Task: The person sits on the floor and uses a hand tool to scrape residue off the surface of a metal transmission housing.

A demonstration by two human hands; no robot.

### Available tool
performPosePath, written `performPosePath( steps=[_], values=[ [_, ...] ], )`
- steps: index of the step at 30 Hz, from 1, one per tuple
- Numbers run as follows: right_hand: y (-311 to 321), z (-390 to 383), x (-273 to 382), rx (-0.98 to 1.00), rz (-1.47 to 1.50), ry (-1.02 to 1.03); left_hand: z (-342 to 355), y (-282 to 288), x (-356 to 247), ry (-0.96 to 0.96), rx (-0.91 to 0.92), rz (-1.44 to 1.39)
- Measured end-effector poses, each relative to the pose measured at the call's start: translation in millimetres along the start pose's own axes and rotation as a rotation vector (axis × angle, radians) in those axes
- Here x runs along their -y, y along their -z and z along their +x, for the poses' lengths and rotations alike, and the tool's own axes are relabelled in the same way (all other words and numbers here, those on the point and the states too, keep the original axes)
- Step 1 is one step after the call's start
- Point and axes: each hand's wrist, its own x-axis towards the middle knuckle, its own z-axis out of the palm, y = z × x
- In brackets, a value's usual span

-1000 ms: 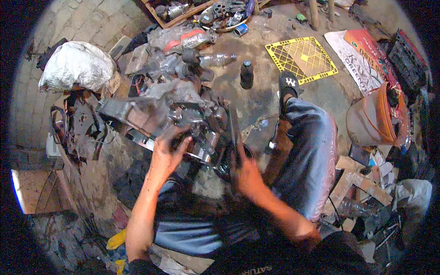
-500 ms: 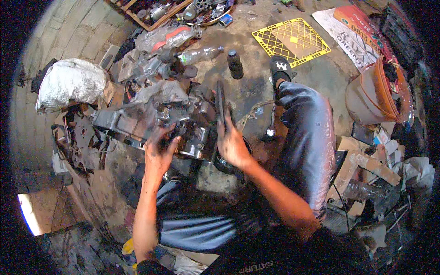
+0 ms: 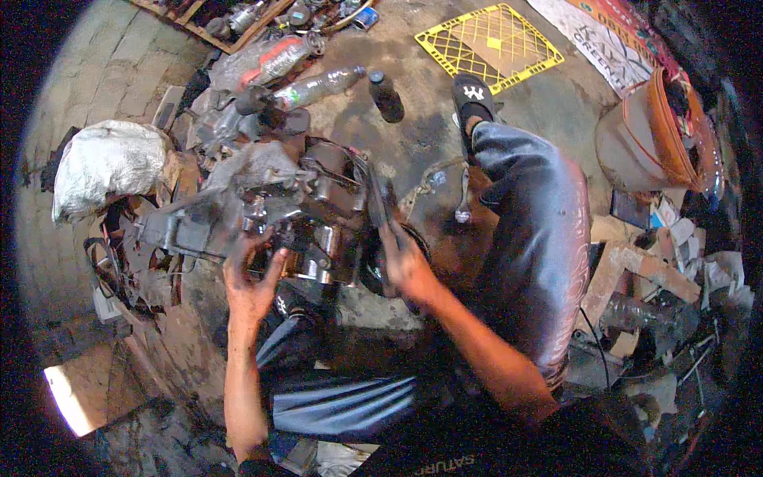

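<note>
A greasy gearbox-like metal housing (image 3: 330, 199) lies on the floor in front of me, its shiny lower side facing my knees. My left hand (image 3: 253, 282) is at its near left side, thumb spread away from the fingers, the fingertips blurred against the metal. At the housing's right end my right hand (image 3: 409, 270) is closed on a dark, flat, bar-like part (image 3: 377, 195), seen edge-on and tilted. Whether this part touches the housing I cannot tell. Behind my right hand shows a dark round part (image 3: 421, 238), mostly hidden.
A dark bottle (image 3: 385, 97) stands beyond the housing, near a clear plastic bottle (image 3: 322, 86) lying down. A ratchet-like tool (image 3: 463, 208) lies by my right leg. Further off are a yellow crate (image 3: 486, 49), a bucket (image 3: 636, 143) and a white sack (image 3: 111, 171).
My view has shifted, so the scene sits a little differently. The part in my right hand now leans more to the left at its top. My left hand's thumb is spread wider.
</note>
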Motion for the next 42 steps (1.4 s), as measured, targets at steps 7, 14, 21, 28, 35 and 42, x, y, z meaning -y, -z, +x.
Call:
performPosePath(
  steps=[7, 14, 21, 28, 35, 42],
  values=[
    [-1, -48, 67, -0.044, 0.224, -0.124, 10, 9, -4, -0.071, -0.064, 0.258],
    [1, 33, 36, 0.166, 0.153, -0.312, 83, -35, -43, -0.305, 0.054, 0.206],
    [-14, 5, 3, 0.109, 0.224, -0.341, 93, -43, -38, -0.256, 0.091, 0.216],
    [-12, -32, 36, -0.077, 0.215, -0.341, 85, -47, -21, 0.056, -0.071, 0.015],
    [-15, -48, 56, -0.069, 0.165, -0.353, 86, -48, -30, -0.008, -0.170, 0.051],
    [-16, 23, 35, 0.088, 0.348, -0.560, 83, -51, -28, 0.066, -0.168, 0.149]
  ],
)
